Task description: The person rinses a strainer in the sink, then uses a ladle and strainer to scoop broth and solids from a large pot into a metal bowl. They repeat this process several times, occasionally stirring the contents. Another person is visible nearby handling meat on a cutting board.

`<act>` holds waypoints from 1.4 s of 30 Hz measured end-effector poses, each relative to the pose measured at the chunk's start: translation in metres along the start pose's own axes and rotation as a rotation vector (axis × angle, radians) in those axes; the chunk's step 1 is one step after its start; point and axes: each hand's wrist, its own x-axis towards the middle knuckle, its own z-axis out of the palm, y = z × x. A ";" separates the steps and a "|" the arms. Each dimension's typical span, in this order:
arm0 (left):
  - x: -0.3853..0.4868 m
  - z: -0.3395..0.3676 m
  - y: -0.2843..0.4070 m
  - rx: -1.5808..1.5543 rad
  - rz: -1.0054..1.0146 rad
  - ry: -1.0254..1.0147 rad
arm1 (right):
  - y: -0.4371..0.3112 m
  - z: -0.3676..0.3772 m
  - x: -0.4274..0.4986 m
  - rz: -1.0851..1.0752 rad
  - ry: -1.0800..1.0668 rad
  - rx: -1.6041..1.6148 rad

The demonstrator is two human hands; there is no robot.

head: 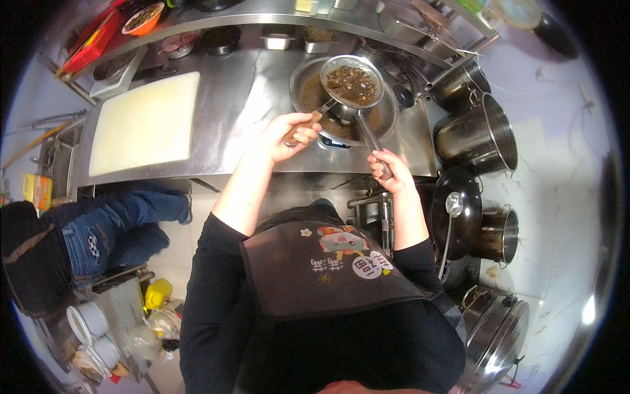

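My left hand (301,134) grips the wooden handle of a round strainer (329,105). Wet, dark brown bits (352,84) fill the middle of the strainer. My right hand (391,170) is closed around the long handle of a metal ladle (366,129). The ladle's bowl sits under the strainer and is mostly hidden by it. Both tools are over a wide metal basin (391,120) coated with something brown; whether it holds liquid I cannot tell. A scale with a dark display (334,142) shows at the basin's near edge.
A white cutting board (145,123) lies on the steel counter (229,108) at left. Above runs a steel shelf (266,18). Tall pots (475,130) and a black wok (455,234) with another ladle (454,204) stand at right. At far left is another person (113,221).
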 end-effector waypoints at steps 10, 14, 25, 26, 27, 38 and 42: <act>0.004 0.023 0.027 -0.273 -0.224 -0.185 | -0.003 0.006 -0.019 -0.142 0.008 0.026; 0.011 0.047 0.028 -0.148 -0.244 -0.123 | -0.007 0.003 -0.027 -0.178 0.027 0.033; 0.030 0.104 0.036 -0.122 -0.254 -0.130 | -0.018 -0.022 -0.023 -0.184 0.013 0.017; 0.023 0.106 0.035 -0.129 -0.271 -0.146 | -0.015 -0.023 -0.026 -0.181 0.011 0.012; 0.025 0.109 0.037 -0.112 -0.263 -0.146 | -0.016 -0.025 -0.025 -0.160 0.002 0.011; 0.035 0.084 0.033 0.023 -0.199 0.023 | -0.014 -0.033 -0.011 -0.145 -0.065 0.157; 0.030 0.075 0.032 0.172 -0.119 0.033 | -0.011 -0.036 -0.012 -0.180 -0.010 0.013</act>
